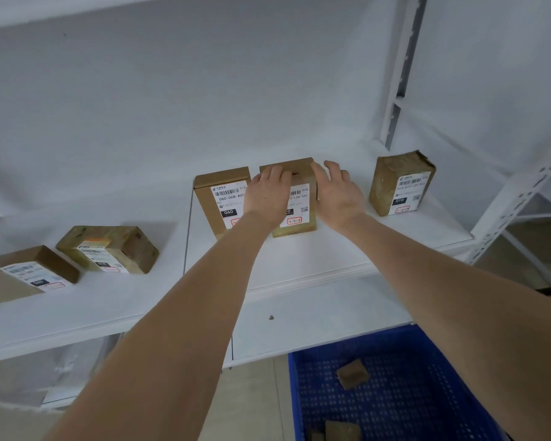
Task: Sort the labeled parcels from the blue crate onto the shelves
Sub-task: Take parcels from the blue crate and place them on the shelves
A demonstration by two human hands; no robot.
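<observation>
The parcel [296, 205] stands upright on the white shelf [299, 265], a little toward 12 o'clock from the centre of the view, with its label facing the person. The left hand [266, 194] lies on its front with the fingers close together over the top edge, and the right hand [339, 194] is at its right side, fingers straight and a little apart, thumb at the top corner. Just at 9 o'clock of it stands the parcel marked 060 [218, 202], and at 3 o'clock, apart, the parcel marked 010 [400, 186]; the blue crate [420, 393] is at 5 o'clock.
</observation>
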